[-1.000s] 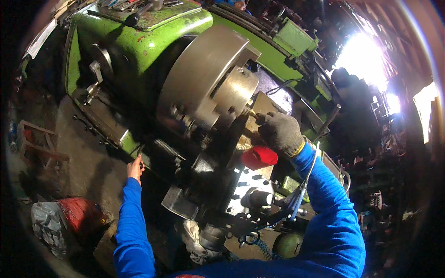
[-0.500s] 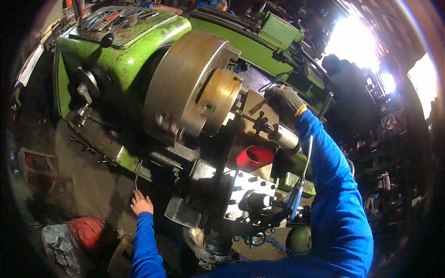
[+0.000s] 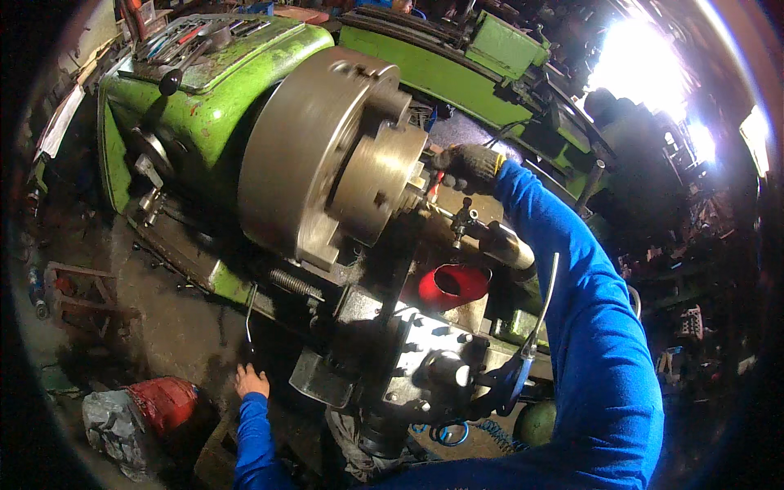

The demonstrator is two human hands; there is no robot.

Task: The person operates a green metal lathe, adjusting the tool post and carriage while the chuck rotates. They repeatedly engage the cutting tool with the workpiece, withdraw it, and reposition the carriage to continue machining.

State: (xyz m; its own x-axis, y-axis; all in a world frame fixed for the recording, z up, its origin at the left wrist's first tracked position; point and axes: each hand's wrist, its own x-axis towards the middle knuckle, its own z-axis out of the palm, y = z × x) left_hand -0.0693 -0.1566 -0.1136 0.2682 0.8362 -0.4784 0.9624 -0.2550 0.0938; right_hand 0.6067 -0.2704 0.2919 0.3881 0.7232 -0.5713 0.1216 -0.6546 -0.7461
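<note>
My gloved right hand is closed on what looks like a brush with a reddish handle, beside the face of a round metal workpiece. Its tip is partly hidden. A large lathe chuck grips the workpiece. Just below my right hand, a slim tool in a holder with black knobs points at the workpiece's centre. My bare left hand has its fingers apart, just below the end of a bent lever, apparently not touching it.
A red cup stands on the lathe behind the tool post. An air gun with a thin nozzle rises beside my right forearm. Hand tools lie on the green headstock. A red and grey bag sits on the floor at left.
My right hand has moved left, closer to the workpiece, with the brush. My left hand has come off the lever's end. The chuck's jaws show at a different angle.
</note>
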